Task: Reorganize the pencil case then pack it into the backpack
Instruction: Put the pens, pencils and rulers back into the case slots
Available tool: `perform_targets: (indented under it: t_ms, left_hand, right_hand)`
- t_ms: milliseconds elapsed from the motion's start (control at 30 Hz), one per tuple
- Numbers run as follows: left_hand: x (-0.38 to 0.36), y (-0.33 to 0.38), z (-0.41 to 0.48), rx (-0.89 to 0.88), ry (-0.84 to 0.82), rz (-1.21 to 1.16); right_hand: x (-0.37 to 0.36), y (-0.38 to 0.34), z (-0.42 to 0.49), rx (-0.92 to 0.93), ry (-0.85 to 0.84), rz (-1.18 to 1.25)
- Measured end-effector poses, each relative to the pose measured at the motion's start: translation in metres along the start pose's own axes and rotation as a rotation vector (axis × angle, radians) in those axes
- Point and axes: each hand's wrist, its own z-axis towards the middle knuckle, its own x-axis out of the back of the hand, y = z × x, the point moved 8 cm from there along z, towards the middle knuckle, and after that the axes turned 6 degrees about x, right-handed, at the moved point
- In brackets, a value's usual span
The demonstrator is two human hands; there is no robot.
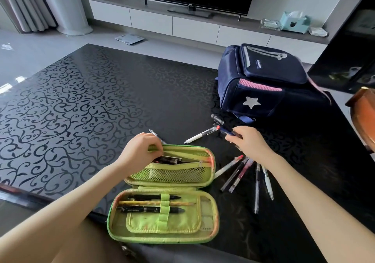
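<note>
A green pencil case (164, 193) lies unzipped and spread flat on a black table (91, 100) with a scrolling vine pattern. Its near half holds two black pens (153, 197) and a yellow pencil (156, 203) side by side under a green elastic loop (164, 207), above a flat fabric pocket. Its far half carries a mesh pocket with a zip, and dark items lie in the open compartment behind that mesh.

The left hand (142, 149) rests on the far half's upper left rim, fingers curled over the edge and pinching the green lining there. A dark-tipped pen (157, 136) pokes out from behind this hand on the table.

The right hand (250, 141) is to the right of the case, closed around a dark blue pen (228, 132) with a red-orange tip that points left. Just beside that tip lies a white pen (199, 135), and a clear cap-like piece (217, 119) sits slightly farther back.

Below the right wrist a loose fan of pens (246, 173) is scattered on the table, some clear-bodied with red ends, some white.

A navy backpack (263, 82) with a silver star and pink mesh trim stands at the far right of the table, zipped shut, well apart from the case.
</note>
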Motion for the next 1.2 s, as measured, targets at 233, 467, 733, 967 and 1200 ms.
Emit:
perform_targets:
  t_ms: [233, 467, 733, 967, 1200]
  left_hand:
    - [-0.013, -0.025, 0.020, 0.242, -0.203, -0.085]
    - [-0.018, -0.032, 0.033, 0.362, -0.473, -0.175]
    - [-0.024, -0.036, 0.033, 0.335, -0.428, -0.179]
    - [0.004, -0.014, 0.016, 0.153, -0.154, -0.057]
    - [0.000, 0.032, -0.046, 0.248, -0.376, -0.408]
  right_hand:
    - [-0.034, -0.105, -0.010, 0.293, -0.165, 0.099]
    - [-0.109, -0.160, -0.003, 0.519, -0.262, -0.410]
    - [-0.081, -0.141, -0.005, 0.375, -0.122, -0.108]
    - [-0.030, -0.095, -0.038, 0.084, -0.118, 0.141]
    - [-0.079, -0.116, -0.095, -0.075, -0.578, 0.577]
